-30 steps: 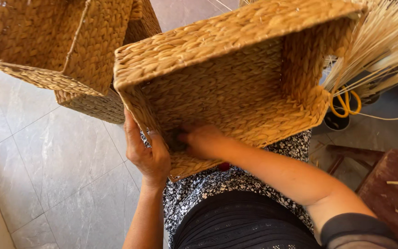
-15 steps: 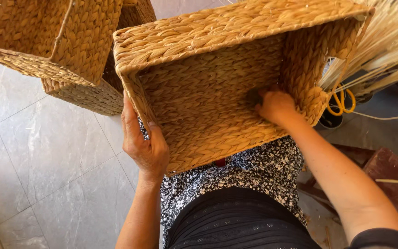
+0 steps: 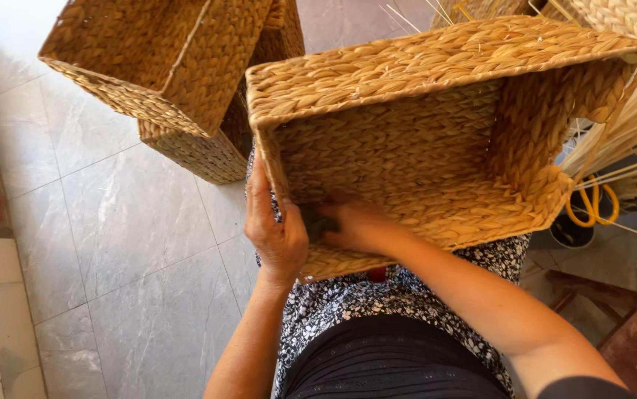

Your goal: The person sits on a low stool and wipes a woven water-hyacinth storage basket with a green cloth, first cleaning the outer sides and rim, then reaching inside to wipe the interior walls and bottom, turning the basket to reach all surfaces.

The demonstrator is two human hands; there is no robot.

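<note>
Head view, my left hand (image 3: 278,235) clamped on the golden rectangular woven straw basket's (image 3: 436,133) corner, right hand (image 3: 359,225) inside pressing a dark pad (image 3: 312,222), fingers together.

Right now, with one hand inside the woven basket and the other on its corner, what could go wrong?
1. The woven basket sits tilted on the lap, steadied only by the left hand at its near corner; it could tip sideways if that hold slackens.
2. The right hand presses a small dark object against the coarse weave inside; loose fibres might scrape or prick the fingers.
</note>
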